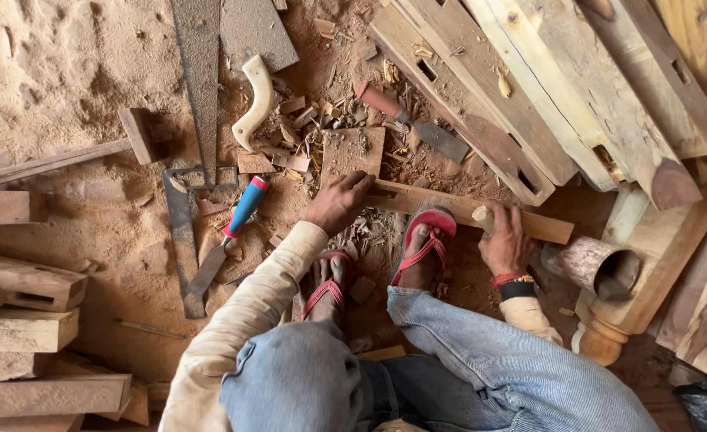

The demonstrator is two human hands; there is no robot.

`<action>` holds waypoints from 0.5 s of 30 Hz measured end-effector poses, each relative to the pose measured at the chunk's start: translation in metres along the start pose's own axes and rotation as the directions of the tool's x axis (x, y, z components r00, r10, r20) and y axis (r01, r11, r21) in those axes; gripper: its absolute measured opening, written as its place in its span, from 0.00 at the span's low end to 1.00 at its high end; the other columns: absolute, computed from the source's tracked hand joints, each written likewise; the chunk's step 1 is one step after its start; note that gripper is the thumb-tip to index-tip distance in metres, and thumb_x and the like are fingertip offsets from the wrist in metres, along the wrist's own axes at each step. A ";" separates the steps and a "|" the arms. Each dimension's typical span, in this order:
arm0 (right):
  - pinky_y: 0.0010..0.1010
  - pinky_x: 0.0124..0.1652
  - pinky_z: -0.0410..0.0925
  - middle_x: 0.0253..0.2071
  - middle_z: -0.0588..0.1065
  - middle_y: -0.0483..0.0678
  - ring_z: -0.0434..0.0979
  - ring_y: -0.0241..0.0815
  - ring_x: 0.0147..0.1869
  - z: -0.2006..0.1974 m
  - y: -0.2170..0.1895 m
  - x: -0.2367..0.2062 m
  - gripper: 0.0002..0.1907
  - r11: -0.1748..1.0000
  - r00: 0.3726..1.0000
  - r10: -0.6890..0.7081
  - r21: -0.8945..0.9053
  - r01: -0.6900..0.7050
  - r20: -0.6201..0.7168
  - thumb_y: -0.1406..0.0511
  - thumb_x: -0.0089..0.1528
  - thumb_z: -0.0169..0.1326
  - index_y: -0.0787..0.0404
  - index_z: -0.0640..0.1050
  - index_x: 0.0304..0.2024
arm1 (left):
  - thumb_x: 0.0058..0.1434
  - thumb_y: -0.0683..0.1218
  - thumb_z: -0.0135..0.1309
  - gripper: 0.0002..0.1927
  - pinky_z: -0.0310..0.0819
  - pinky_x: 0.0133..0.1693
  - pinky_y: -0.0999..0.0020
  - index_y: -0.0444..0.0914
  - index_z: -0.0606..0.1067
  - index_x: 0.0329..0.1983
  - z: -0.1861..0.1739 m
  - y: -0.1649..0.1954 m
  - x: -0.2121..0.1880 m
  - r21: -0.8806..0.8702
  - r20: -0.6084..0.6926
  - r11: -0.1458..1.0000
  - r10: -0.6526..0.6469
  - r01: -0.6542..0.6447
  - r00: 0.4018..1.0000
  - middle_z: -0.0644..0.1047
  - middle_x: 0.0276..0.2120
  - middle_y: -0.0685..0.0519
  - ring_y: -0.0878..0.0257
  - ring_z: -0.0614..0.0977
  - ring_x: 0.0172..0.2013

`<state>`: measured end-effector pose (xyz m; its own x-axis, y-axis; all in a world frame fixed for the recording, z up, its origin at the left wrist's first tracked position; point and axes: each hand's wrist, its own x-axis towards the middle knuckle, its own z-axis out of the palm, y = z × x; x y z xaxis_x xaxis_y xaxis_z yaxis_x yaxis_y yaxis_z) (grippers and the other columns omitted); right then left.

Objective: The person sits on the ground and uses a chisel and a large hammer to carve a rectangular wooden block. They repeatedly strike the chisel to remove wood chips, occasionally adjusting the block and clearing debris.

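Note:
I sit on a sawdust-covered floor with both feet in red sandals. A narrow wooden strip [545, 227] lies across in front of me, and my right foot [425, 236] rests on it. My left hand [339, 202] presses on the strip's left end, fingers over a cut slot. My right hand [505, 242], with a red band and dark watch at the wrist, is closed around a tool with a round, pale wooden handle [481, 215], held against the strip. The tool's working end is hidden.
A blue-and-red-handled chisel [244, 208] and a metal square [182, 240] lie to the left. A handsaw [256, 96], a red-handled chisel [393, 108] and a wooden mallet [89, 152] lie farther off. Mortised beams [481, 104] are stacked at upper right, a hollow wooden cylinder [601, 268] sits at right, and wood blocks [25, 328] at left.

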<state>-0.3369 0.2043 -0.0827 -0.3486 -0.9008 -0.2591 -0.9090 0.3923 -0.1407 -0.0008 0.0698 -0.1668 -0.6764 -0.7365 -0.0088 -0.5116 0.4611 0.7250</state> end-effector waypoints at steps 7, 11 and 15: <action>0.47 0.47 0.73 0.56 0.71 0.57 0.78 0.58 0.53 -0.057 -0.031 0.012 0.31 0.967 0.961 -0.243 0.039 0.250 -0.130 0.68 0.52 0.69 0.56 0.76 0.57 | 0.61 0.40 0.55 0.31 0.82 0.51 0.57 0.36 0.66 0.69 -0.001 0.005 -0.005 -0.057 -0.125 0.998 -0.021 0.014 0.992 0.73 0.61 0.40 0.43 0.81 0.52; 0.41 0.51 0.73 0.51 0.75 0.57 0.79 0.55 0.53 -0.116 -0.077 0.008 0.24 0.871 0.850 -0.413 0.131 0.474 -0.327 0.69 0.57 0.67 0.63 0.77 0.55 | 0.65 0.36 0.49 0.30 0.80 0.52 0.56 0.35 0.62 0.72 0.001 0.010 -0.001 -0.051 -0.132 0.993 -0.115 0.110 0.985 0.70 0.65 0.38 0.42 0.80 0.53; 0.40 0.51 0.73 0.48 0.77 0.55 0.80 0.54 0.51 -0.150 -0.117 -0.023 0.20 0.817 0.780 -0.459 0.143 0.559 -0.426 0.70 0.59 0.67 0.64 0.77 0.52 | 0.51 0.46 0.56 0.39 0.81 0.41 0.55 0.38 0.64 0.70 0.016 0.028 -0.016 0.203 -0.424 0.972 -0.022 0.118 0.906 0.68 0.60 0.32 0.38 0.80 0.49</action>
<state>-0.2564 0.1512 0.0833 0.0479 -0.9617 0.2698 -0.9049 -0.1562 -0.3960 -0.0129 0.1020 -0.1575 -0.3771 -0.8866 0.2680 -0.6849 0.4617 0.5637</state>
